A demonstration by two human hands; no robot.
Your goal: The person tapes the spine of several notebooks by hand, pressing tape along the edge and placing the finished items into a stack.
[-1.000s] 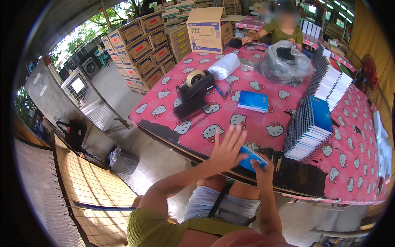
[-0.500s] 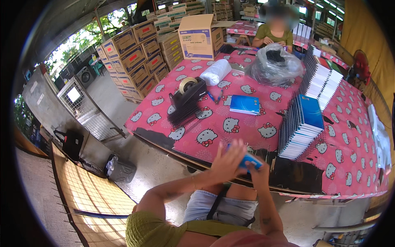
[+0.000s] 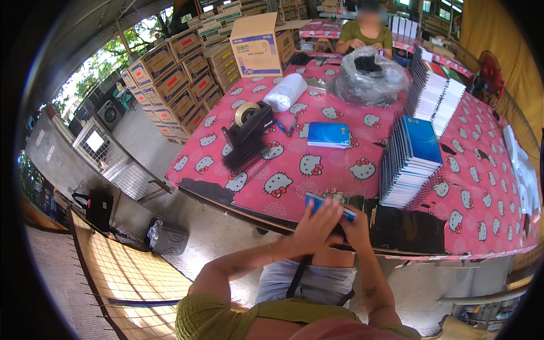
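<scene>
At the table's near edge I hold a small blue notebook (image 3: pixel 313 200), tilted with a narrow side up. My left hand (image 3: pixel 318 224) lies across it with the fingers bent over its upper side, hiding the middle. My right hand (image 3: pixel 356 228) grips its right end. Another small blue notebook (image 3: pixel 327 134) lies flat on the pink table, beyond my hands. To the right rises a stack of spiral-bound notebooks (image 3: pixel 416 170) with blue covers. Black spiral coils (image 3: pixel 243 160) lie left of my hands, beside a black tape dispenser (image 3: pixel 253 123).
Pliers (image 3: pixel 290 127) and a white plastic roll (image 3: pixel 285 92) lie farther back. A clear bag of black material (image 3: pixel 368 79) and an open carton (image 3: pixel 258 48) stand at the far side, where another person (image 3: pixel 362 34) sits. More notebooks (image 3: pixel 435 93) stand back right.
My left hand has gone from spread and blurred to bent over the notebook. The notebook has turned, its left end now showing past my fingers. The view has shifted slightly.
</scene>
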